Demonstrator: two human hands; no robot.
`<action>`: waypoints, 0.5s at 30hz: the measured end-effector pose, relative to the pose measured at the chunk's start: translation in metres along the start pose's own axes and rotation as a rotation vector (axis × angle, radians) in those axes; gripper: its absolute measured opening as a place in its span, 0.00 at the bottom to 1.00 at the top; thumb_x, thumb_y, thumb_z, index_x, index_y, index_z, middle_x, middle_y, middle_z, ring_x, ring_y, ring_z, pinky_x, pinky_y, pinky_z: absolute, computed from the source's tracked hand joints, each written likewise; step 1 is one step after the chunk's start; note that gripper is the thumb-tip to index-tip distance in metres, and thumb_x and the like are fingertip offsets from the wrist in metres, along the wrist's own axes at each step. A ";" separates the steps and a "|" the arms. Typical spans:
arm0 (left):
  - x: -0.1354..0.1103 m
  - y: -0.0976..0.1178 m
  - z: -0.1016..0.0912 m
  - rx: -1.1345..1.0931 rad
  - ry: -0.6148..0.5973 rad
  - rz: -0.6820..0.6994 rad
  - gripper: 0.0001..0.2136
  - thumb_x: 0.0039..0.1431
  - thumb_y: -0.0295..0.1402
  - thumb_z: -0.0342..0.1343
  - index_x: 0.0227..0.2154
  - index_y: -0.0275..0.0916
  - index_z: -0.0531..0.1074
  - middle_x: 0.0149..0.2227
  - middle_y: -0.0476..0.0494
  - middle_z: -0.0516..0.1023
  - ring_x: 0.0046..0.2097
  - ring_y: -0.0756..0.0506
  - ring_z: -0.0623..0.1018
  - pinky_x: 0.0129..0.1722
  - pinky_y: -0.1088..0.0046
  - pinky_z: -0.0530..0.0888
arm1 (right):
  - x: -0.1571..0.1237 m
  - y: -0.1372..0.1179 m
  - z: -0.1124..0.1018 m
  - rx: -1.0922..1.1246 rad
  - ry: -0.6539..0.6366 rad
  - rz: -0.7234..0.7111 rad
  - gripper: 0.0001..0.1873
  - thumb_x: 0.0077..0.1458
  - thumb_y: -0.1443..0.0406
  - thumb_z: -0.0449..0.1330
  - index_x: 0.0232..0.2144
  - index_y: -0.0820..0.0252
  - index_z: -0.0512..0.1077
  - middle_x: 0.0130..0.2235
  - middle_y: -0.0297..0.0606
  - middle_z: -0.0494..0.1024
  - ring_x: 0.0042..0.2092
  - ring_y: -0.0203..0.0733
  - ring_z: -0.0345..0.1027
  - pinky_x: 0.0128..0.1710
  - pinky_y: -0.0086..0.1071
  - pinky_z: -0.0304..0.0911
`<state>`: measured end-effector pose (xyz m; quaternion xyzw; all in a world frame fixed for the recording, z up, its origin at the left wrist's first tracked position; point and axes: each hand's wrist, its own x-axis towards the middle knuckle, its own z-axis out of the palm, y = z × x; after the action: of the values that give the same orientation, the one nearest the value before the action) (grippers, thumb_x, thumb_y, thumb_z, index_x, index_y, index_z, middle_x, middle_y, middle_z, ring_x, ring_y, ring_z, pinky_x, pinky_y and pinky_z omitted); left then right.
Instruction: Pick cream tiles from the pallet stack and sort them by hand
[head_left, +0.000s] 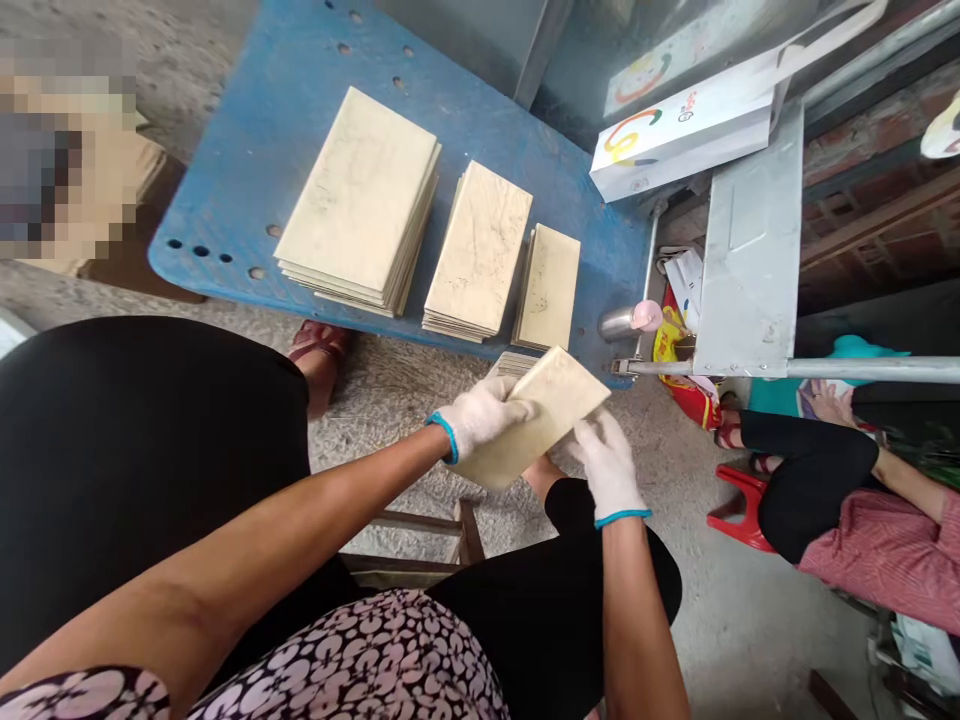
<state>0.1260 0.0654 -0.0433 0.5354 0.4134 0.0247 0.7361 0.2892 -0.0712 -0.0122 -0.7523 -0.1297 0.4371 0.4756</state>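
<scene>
Just below the centre of the frame, a pale cream board (555,405) is slanting between two white-gloved hands. The left grip (484,415) is pinching its left edge, the thumb lying across the upper face. The right grip (607,465) is sitting at the board's right edge, fingers curling by its lower side; I cannot tell whether they are pressing on it. Toward the upper middle, a large stack (356,190), a medium stack (480,245) and a small stack (553,285) of similar boards are lying in a row on the blue worktop (240,160). Another stack (512,362) is partly showing behind the held board. Right of centre, a pink-capped bottle (628,320) is resting near the worktop's end, while at the right of the frame another person (892,550) is sitting on a red stool (739,510)
</scene>
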 end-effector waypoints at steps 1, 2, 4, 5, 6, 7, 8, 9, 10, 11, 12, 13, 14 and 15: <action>-0.004 -0.002 0.001 0.084 -0.019 0.026 0.13 0.52 0.42 0.58 0.36 0.39 0.75 0.31 0.48 0.78 0.33 0.47 0.76 0.30 0.75 0.71 | 0.003 -0.005 -0.006 -0.019 -0.012 0.002 0.25 0.47 0.58 0.68 0.49 0.53 0.73 0.49 0.39 0.79 0.49 0.47 0.74 0.43 0.37 0.74; -0.007 -0.005 0.002 0.151 -0.037 0.056 0.12 0.54 0.42 0.57 0.35 0.39 0.75 0.32 0.49 0.78 0.34 0.47 0.76 0.31 0.75 0.71 | 0.006 -0.008 -0.011 -0.043 -0.020 0.013 0.24 0.46 0.58 0.69 0.47 0.55 0.74 0.48 0.40 0.80 0.46 0.47 0.75 0.41 0.37 0.74; -0.010 -0.016 0.007 0.236 -0.077 0.108 0.12 0.55 0.42 0.56 0.36 0.40 0.74 0.34 0.49 0.79 0.37 0.47 0.77 0.35 0.76 0.72 | 0.008 -0.010 -0.024 -0.080 -0.070 0.059 0.20 0.45 0.59 0.69 0.42 0.57 0.75 0.44 0.40 0.81 0.41 0.46 0.76 0.38 0.38 0.75; -0.010 -0.022 0.009 0.262 -0.101 0.124 0.12 0.55 0.43 0.55 0.37 0.41 0.74 0.36 0.50 0.79 0.38 0.46 0.77 0.36 0.76 0.72 | 0.009 -0.008 -0.029 -0.101 -0.086 0.085 0.19 0.45 0.59 0.68 0.40 0.57 0.75 0.42 0.39 0.81 0.39 0.46 0.76 0.37 0.38 0.75; -0.010 -0.030 0.011 0.290 -0.120 0.129 0.12 0.56 0.43 0.55 0.38 0.42 0.74 0.37 0.51 0.80 0.40 0.46 0.77 0.37 0.76 0.72 | 0.009 -0.006 -0.033 -0.130 -0.091 0.109 0.17 0.45 0.60 0.68 0.39 0.57 0.75 0.40 0.37 0.81 0.38 0.45 0.76 0.36 0.38 0.75; -0.010 -0.037 0.013 0.324 -0.130 0.126 0.13 0.56 0.44 0.54 0.40 0.43 0.74 0.39 0.51 0.80 0.41 0.46 0.78 0.39 0.76 0.73 | 0.009 -0.004 -0.035 -0.171 -0.095 0.128 0.17 0.44 0.60 0.68 0.38 0.56 0.75 0.39 0.36 0.81 0.38 0.45 0.76 0.36 0.38 0.75; -0.009 -0.044 0.014 0.363 -0.128 0.108 0.14 0.57 0.44 0.54 0.42 0.44 0.74 0.41 0.50 0.80 0.42 0.45 0.78 0.41 0.75 0.73 | 0.010 -0.002 -0.035 -0.229 -0.110 0.137 0.16 0.45 0.61 0.68 0.38 0.56 0.75 0.38 0.35 0.81 0.38 0.45 0.76 0.37 0.38 0.75; -0.008 -0.051 0.014 0.406 -0.116 0.081 0.15 0.57 0.43 0.54 0.44 0.44 0.74 0.42 0.49 0.80 0.43 0.44 0.78 0.43 0.73 0.73 | 0.011 0.000 -0.034 -0.303 -0.140 0.130 0.15 0.45 0.61 0.67 0.39 0.55 0.75 0.38 0.35 0.81 0.39 0.45 0.76 0.38 0.39 0.74; -0.007 -0.057 0.014 0.447 -0.104 0.058 0.16 0.58 0.42 0.54 0.47 0.45 0.73 0.43 0.48 0.80 0.44 0.43 0.79 0.45 0.71 0.73 | 0.012 0.001 -0.030 -0.387 -0.180 0.104 0.15 0.46 0.62 0.67 0.39 0.55 0.76 0.38 0.35 0.81 0.40 0.45 0.76 0.41 0.40 0.74; -0.006 -0.063 0.013 0.476 -0.094 0.045 0.17 0.58 0.41 0.54 0.49 0.46 0.73 0.45 0.47 0.80 0.46 0.42 0.79 0.47 0.69 0.73 | 0.015 0.002 -0.025 -0.474 -0.233 0.065 0.15 0.46 0.62 0.66 0.39 0.55 0.76 0.39 0.35 0.81 0.42 0.46 0.76 0.45 0.41 0.72; -0.004 -0.068 0.011 0.492 -0.085 0.037 0.17 0.59 0.40 0.53 0.51 0.48 0.72 0.47 0.47 0.79 0.48 0.41 0.78 0.48 0.67 0.73 | 0.018 0.003 -0.018 -0.558 -0.282 0.016 0.14 0.47 0.63 0.65 0.40 0.55 0.77 0.40 0.36 0.81 0.44 0.47 0.75 0.49 0.43 0.70; -0.001 -0.072 0.009 0.504 -0.077 0.025 0.18 0.60 0.40 0.52 0.53 0.50 0.72 0.49 0.48 0.79 0.49 0.42 0.78 0.50 0.67 0.72 | 0.022 0.004 -0.012 -0.631 -0.318 -0.030 0.14 0.48 0.63 0.64 0.40 0.55 0.78 0.41 0.37 0.81 0.45 0.47 0.75 0.52 0.44 0.68; 0.001 -0.075 0.007 0.519 -0.067 0.006 0.18 0.61 0.40 0.52 0.54 0.52 0.72 0.51 0.49 0.78 0.50 0.42 0.78 0.51 0.68 0.72 | 0.026 0.006 -0.006 -0.687 -0.336 -0.063 0.15 0.48 0.63 0.63 0.40 0.56 0.78 0.42 0.38 0.81 0.47 0.48 0.74 0.54 0.44 0.66; 0.005 -0.077 0.005 0.534 -0.059 -0.022 0.18 0.62 0.40 0.52 0.55 0.53 0.71 0.52 0.50 0.78 0.51 0.43 0.78 0.52 0.68 0.72 | 0.030 0.009 -0.001 -0.723 -0.341 -0.081 0.15 0.48 0.63 0.62 0.40 0.56 0.78 0.43 0.39 0.81 0.47 0.49 0.74 0.55 0.45 0.65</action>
<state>0.1012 0.0313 -0.1077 0.7066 0.3894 -0.1085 0.5809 0.3059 -0.0578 -0.0356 -0.7822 -0.3815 0.4628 0.1687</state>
